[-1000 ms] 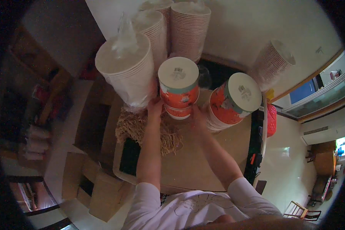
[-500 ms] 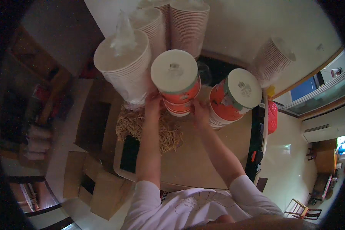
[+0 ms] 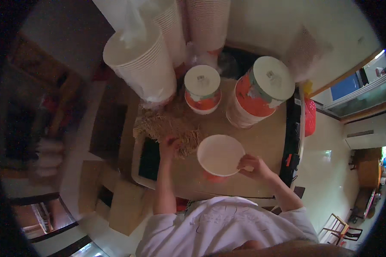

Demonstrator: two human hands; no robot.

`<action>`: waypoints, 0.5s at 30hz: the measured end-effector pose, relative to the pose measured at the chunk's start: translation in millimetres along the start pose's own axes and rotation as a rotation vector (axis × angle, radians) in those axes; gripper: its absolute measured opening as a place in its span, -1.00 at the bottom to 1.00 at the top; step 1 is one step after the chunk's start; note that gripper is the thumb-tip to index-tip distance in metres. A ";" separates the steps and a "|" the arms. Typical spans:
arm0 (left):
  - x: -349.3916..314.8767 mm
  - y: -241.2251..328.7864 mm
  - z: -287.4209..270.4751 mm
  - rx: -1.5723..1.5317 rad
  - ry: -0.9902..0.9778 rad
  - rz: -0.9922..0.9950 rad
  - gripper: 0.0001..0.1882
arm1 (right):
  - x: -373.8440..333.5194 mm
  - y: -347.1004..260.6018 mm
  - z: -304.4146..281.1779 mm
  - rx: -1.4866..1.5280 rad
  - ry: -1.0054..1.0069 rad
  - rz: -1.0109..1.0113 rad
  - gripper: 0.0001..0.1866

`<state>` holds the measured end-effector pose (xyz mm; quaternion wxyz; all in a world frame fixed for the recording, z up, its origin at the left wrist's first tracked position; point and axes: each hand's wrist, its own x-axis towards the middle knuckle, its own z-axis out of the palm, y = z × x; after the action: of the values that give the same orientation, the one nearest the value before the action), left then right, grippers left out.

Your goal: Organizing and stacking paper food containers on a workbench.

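Note:
My right hand [image 3: 251, 167] pinches the rim of an open paper bucket [image 3: 221, 155], white inside and orange outside, which stands upright on the cardboard-coloured surface in front of me. Left of it, my left hand [image 3: 169, 147] has its fingers curled at the near edge of a pile of tan shredded paper filler [image 3: 158, 124]. Those fingertips are partly hidden in the strands. Beyond the bucket, a short stack of upside-down orange buckets [image 3: 202, 83] shows a white base on top. A taller upside-down stack [image 3: 268, 85] rises to its right.
Tall plastic-wrapped stacks of white buckets [image 3: 139, 64] stand at the back left. Another wrapped stack [image 3: 305, 53], blurred, is at the back right. Open cardboard boxes [image 3: 126, 212] sit on the floor at left. A red plastic basket [image 3: 310, 118] is beyond the right edge.
Both hands have left the middle stack and come nearer to me. One bucket now stands open side up under my right hand; the middle stack looks shorter. My left hand has moved to the filler.

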<state>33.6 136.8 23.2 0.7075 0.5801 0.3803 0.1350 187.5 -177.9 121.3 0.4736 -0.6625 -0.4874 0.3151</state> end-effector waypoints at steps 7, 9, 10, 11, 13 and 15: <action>-11.4 -61.4 16.5 0.838 0.310 0.257 -0.76 | -70.4 17.8 30.7 -0.310 0.238 0.071 -0.88; -10.3 -55.7 28.9 0.863 0.308 0.259 -0.77 | -79.6 29.2 35.5 -0.274 0.278 0.126 -0.87; -9.3 -61.7 28.0 0.912 0.349 0.318 -0.83 | -83.2 29.5 38.4 -0.235 0.298 0.170 -0.86; -7.0 -68.6 26.4 0.960 0.394 0.378 -0.88 | -83.8 29.3 39.4 -0.231 0.304 0.164 -0.86; -5.1 -72.2 17.8 1.029 0.378 0.408 -0.85 | -82.0 24.0 40.3 -0.374 0.327 0.047 -0.83; -14.3 -73.6 13.5 1.096 0.361 0.434 -0.82 | -84.7 6.2 41.6 -0.405 0.395 0.067 -0.80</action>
<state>15.0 96.7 -38.9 0.1876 0.8915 0.3813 0.1569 125.4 -245.1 97.1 0.4066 -0.8080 -0.4165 0.0918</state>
